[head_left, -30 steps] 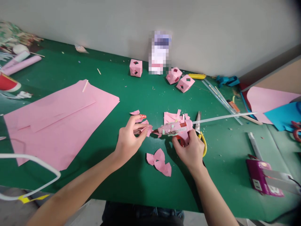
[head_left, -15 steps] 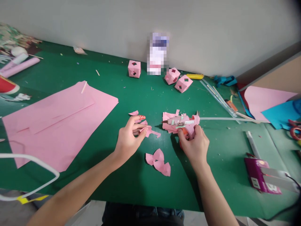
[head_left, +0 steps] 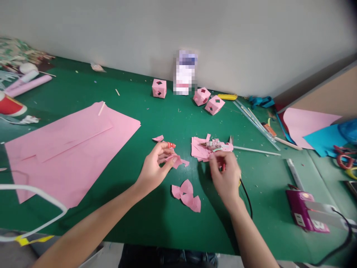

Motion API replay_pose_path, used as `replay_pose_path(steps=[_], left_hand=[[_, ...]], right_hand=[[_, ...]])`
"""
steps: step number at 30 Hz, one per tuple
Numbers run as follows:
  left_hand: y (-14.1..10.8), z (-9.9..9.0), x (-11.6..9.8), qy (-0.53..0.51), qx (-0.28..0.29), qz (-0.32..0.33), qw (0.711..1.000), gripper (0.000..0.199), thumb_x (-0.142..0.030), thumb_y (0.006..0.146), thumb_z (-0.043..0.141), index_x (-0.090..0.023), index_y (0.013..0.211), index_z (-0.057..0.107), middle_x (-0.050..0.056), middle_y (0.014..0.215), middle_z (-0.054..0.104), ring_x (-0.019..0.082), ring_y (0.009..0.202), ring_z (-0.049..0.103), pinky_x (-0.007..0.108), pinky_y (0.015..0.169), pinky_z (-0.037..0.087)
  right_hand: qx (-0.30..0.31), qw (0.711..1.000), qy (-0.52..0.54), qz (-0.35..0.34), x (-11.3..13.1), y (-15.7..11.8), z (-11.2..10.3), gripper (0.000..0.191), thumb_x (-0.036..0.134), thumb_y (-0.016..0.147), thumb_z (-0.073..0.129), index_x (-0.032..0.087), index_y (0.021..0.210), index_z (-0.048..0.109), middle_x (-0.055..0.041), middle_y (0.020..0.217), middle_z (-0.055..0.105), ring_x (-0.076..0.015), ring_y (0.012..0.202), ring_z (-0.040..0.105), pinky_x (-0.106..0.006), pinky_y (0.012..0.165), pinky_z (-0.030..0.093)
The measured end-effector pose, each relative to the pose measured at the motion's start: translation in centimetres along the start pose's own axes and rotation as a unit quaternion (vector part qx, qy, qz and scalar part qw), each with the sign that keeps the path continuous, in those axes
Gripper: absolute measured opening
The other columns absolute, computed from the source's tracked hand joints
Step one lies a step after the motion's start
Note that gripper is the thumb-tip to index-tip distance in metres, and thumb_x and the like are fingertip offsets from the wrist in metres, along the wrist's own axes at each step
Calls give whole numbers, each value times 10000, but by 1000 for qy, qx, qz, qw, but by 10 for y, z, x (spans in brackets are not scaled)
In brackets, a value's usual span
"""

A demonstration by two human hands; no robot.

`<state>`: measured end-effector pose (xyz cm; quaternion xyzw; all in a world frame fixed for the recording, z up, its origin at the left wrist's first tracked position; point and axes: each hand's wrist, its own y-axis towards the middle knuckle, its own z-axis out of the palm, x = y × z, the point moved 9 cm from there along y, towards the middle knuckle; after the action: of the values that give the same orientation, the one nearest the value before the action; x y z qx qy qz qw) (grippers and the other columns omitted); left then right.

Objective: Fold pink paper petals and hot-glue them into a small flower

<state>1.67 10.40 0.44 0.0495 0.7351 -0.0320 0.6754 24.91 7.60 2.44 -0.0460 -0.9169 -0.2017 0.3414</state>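
Observation:
My left hand [head_left: 153,165] pinches a folded pink paper piece [head_left: 176,161] between thumb and fingers; a narrow strip sticks out of its right side. A red wrap covers one fingertip. My right hand [head_left: 227,176] is closed around the handle of a pink glue gun [head_left: 220,145], which it mostly hides. The gun's nozzle points left over a pile of pink paper cuttings [head_left: 196,149], and a long glue stick [head_left: 258,150] juts from its back. Nearer to me lies a petal-shaped pink paper piece [head_left: 187,195]. A small pink scrap [head_left: 158,138] rests beyond my left hand.
Pink paper sheets [head_left: 64,156] cover the left side. Pink paper polyhedra [head_left: 159,88] with diamond-shaped holes stand near the wall, beside a blurred upright panel [head_left: 184,72]. At right are a purple power socket [head_left: 304,210], scissors [head_left: 344,158] and clear sticks [head_left: 256,123]. A black cord [head_left: 247,197] trails by my right wrist.
My right hand has rolled and lowered the glue gun, whose cord now shows. The glue stick tilts down to the right. My left hand keeps its pinch on the paper. The view has shifted slightly.

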Motion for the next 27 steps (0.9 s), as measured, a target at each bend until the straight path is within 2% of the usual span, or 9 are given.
replay_pose_path(steps=[2,5,9,13,16,20,27], left_hand=[[-3,5,-4,-8,16,10,1000,262,-274,872,657,-210,1099,542,39,955,681,160,923,702,270,803,592],[-7,11,-7,-30,40,11,999,277,-259,874,661,-211,1113,528,28,941,684,147,918,691,257,800,576],[-10,15,-5,-37,53,-4,998,328,-238,865,677,-206,1151,519,26,935,682,145,936,683,262,831,568],[-10,15,-5,-12,47,8,999,358,-238,867,676,-211,1185,514,28,947,687,150,921,687,271,812,573],[-12,15,-10,24,43,44,998,332,-219,877,657,-215,1177,517,24,948,687,146,885,690,272,786,573],[-15,17,-17,59,42,95,993,282,-190,887,631,-206,1145,517,30,963,681,152,887,698,287,812,571],[-17,17,-21,90,36,126,987,272,-165,897,611,-204,1146,509,28,977,682,142,887,704,280,829,573]], right_hand=[[109,985,132,28,16,-11,27,193,364,938,551,206,934,663,-52,880,672,-184,776,612,-328,722,503],[211,929,293,84,34,-29,55,193,365,918,603,221,998,705,-47,942,721,-175,840,658,-300,756,528],[248,863,407,168,33,-39,68,173,377,853,698,224,926,735,-26,856,736,-147,731,658,-258,673,534],[258,823,457,216,25,-42,73,166,370,809,751,234,904,759,-14,838,746,-135,718,667,-249,687,547],[266,811,465,237,22,-45,77,177,373,795,764,224,891,767,-20,820,748,-133,703,664,-244,672,548],[266,813,460,239,21,-47,79,189,376,791,766,217,895,773,-25,822,747,-131,706,665,-247,683,554],[261,814,463,234,21,-45,80,158,357,780,777,231,876,780,-19,817,754,-124,698,673,-241,683,563]])
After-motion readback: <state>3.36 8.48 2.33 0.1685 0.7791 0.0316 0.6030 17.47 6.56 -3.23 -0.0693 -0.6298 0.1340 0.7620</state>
